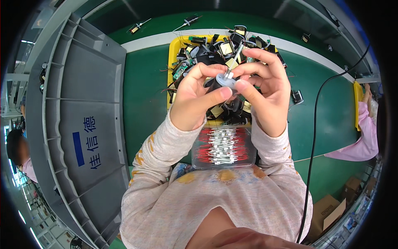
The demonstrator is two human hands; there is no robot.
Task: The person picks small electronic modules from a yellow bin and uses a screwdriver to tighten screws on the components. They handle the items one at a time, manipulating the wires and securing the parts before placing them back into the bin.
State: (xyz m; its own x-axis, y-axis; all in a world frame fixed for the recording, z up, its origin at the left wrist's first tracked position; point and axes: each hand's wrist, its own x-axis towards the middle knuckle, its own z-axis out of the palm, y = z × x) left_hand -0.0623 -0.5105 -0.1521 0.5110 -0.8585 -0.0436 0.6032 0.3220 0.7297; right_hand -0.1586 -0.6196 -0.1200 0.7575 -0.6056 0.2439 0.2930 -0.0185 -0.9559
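Note:
Above a yellow tray, my left hand grips a small dark cylindrical part with a translucent whitish round cap. Its thumb and fingers press on the part from the left. From the right, my right hand pinches around the same cap, its thumb near the rim. A thin light rod stands up tilted from a white piece at the cap's middle, beside my right fingertips. Below my hands is a clear plastic box of red and white thin wire pieces.
The yellow tray is heaped with black parts, yellow pads, green boards and wires. A large grey crate stands on the left. A black cable hangs down the right side. A person's pink sleeve shows at far right, above a cardboard box.

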